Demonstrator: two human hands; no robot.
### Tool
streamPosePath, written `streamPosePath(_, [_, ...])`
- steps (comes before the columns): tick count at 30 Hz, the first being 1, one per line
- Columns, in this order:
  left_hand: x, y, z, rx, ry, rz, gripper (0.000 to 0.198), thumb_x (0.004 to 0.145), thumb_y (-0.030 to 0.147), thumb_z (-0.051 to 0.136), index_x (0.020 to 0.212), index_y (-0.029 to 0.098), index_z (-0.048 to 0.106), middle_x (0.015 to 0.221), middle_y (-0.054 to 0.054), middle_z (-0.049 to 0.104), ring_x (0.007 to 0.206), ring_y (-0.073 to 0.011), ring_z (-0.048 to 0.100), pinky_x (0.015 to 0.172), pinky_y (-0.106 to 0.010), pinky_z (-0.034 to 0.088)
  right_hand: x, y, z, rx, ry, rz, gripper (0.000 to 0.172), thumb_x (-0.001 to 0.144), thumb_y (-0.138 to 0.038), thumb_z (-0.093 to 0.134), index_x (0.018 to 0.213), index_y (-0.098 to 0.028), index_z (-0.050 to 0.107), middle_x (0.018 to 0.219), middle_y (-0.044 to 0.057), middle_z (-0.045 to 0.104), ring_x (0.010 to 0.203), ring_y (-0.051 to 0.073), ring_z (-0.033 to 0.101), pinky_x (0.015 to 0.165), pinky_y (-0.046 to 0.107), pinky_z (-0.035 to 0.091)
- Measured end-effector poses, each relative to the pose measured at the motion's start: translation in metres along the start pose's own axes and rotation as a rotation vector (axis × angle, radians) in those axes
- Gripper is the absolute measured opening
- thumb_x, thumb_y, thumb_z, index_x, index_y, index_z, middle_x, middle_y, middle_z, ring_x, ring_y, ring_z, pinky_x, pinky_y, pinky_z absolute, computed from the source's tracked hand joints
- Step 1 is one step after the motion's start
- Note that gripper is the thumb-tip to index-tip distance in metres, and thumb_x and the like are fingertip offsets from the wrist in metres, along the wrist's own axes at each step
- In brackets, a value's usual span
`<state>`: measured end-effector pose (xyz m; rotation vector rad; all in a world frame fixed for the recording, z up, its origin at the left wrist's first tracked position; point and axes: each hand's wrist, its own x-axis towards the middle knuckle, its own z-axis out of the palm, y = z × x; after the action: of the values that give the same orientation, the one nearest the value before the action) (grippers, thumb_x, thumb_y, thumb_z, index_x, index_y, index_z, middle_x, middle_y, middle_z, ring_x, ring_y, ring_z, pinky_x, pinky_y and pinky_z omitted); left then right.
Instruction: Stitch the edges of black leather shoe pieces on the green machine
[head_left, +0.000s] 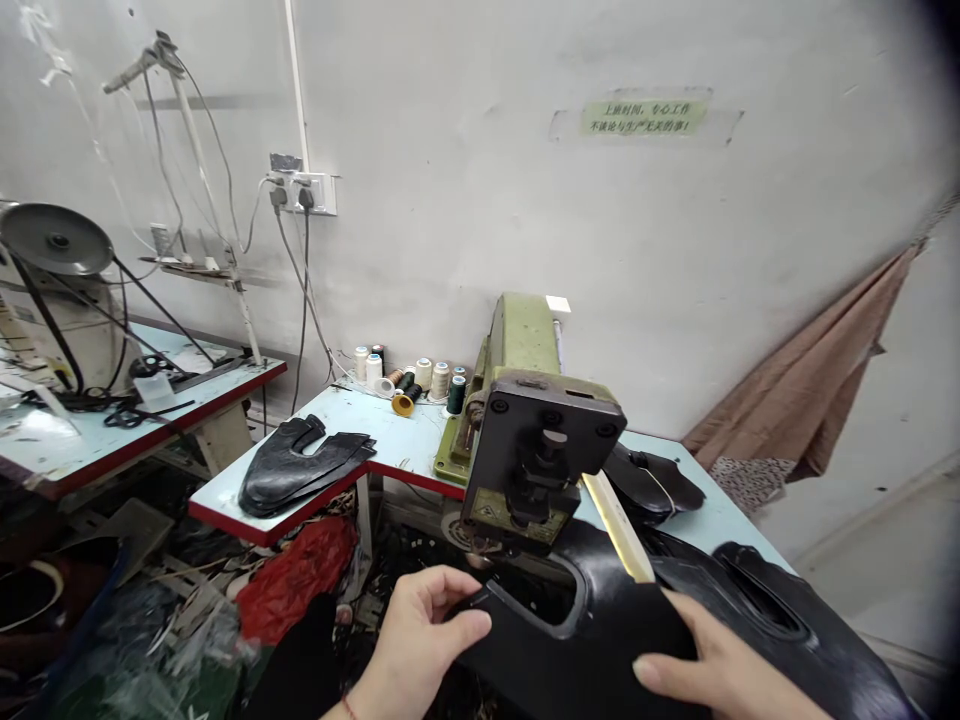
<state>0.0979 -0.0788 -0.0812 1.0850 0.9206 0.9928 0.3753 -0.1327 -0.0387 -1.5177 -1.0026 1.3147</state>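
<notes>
A black leather shoe upper (592, 625) lies under the head of a green sewing machine (529, 420) at the bottom centre. My left hand (420, 630) pinches the piece's left edge, thumb on top and fingers curled beneath. My right hand (720, 665) rests flat on the piece's right part, fingers stretched out and pressing it down. More black uppers (780, 610) lie just right of it on the table. A yellowish strip (615, 525) runs beside the machine head.
A stack of black uppers (300, 465) sits on the light-blue, red-edged table (352, 425) to the left. Thread spools (412, 380) stand by the wall. Another machine (60, 290) stands on the far-left table. A red bag (296, 575) and scraps lie on the floor. Brown cloth (817, 385) hangs at right.
</notes>
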Motion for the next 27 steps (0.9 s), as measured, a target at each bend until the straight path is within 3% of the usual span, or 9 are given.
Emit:
streamPosePath(3, [0.004,0.005,0.011,0.016,0.067,0.025,0.033,0.063,0.047,0.079,0.073,0.017,0.069,0.072,-0.004,0.069,0.07,-0.017,0.058,0.068,-0.028,0.045,0.007,-0.028,-0.006,-0.154,0.081,-0.013,0.043,0.054,-0.041,0.084,0.091,-0.021,0.073,0.087,0.008,0.077,0.088,0.035,0.072,0.077,0.042,0.059])
streamPosePath(7, [0.005,0.003,0.018,0.025,0.142,0.052,0.041,0.064,0.056,0.077,0.067,0.017,0.063,0.065,-0.001,0.061,0.064,-0.0134,0.051,0.062,-0.026,0.041,0.019,-0.045,-0.008,-0.211,0.121,-0.053,0.039,0.055,-0.041,0.082,0.085,-0.019,0.071,0.089,0.008,0.077,0.089,0.034,0.071,0.077,0.041,0.057])
streamPosePath(12, [0.005,0.004,0.017,0.003,0.161,0.051,0.044,0.065,0.058,0.076,0.066,0.017,0.061,0.064,0.0,0.057,0.063,-0.0123,0.048,0.061,-0.025,0.039,0.025,-0.059,0.001,-0.303,0.2,-0.122,0.025,0.05,-0.032,0.082,0.068,-0.022,0.068,0.065,0.0,0.069,0.069,0.026,0.067,0.066,0.034,0.056])
streamPosePath(16, [0.005,0.006,0.017,-0.016,0.178,0.061,0.047,0.064,0.061,0.076,0.065,0.017,0.059,0.064,0.0,0.056,0.063,-0.0125,0.047,0.061,-0.025,0.04,0.025,-0.071,0.013,-0.315,0.187,-0.146,0.023,0.049,-0.032,0.083,0.057,-0.023,0.064,0.055,-0.002,0.063,0.055,0.02,0.058,0.058,0.032,0.054])
streamPosePath(20, [0.006,0.007,0.014,-0.03,0.194,0.068,0.049,0.063,0.064,0.075,0.065,0.018,0.058,0.063,0.001,0.055,0.063,-0.0129,0.047,0.061,-0.025,0.04,0.026,-0.076,0.021,-0.294,0.158,-0.146,0.024,0.049,-0.033,0.084,0.059,-0.021,0.066,0.055,-0.002,0.063,0.055,0.019,0.057,0.055,0.029,0.051])
streamPosePath(25, [0.008,0.008,0.003,-0.034,0.225,0.099,0.048,0.065,0.062,0.076,0.066,0.018,0.058,0.064,0.002,0.054,0.065,-0.012,0.044,0.062,-0.024,0.038,0.033,-0.072,0.026,-0.357,-0.025,-0.195,0.03,0.06,-0.043,0.081,0.056,-0.018,0.064,0.055,-0.002,0.061,0.053,0.016,0.054,0.051,0.027,0.045])
streamPosePath(27, [0.009,0.01,-0.004,-0.031,0.245,0.115,0.047,0.065,0.06,0.077,0.067,0.017,0.059,0.065,0.002,0.054,0.066,-0.012,0.044,0.063,-0.024,0.038,0.037,-0.069,0.026,-0.412,0.012,-0.244,0.03,0.061,-0.044,0.08,0.056,-0.019,0.064,0.054,-0.002,0.061,0.055,0.018,0.056,0.052,0.028,0.046])
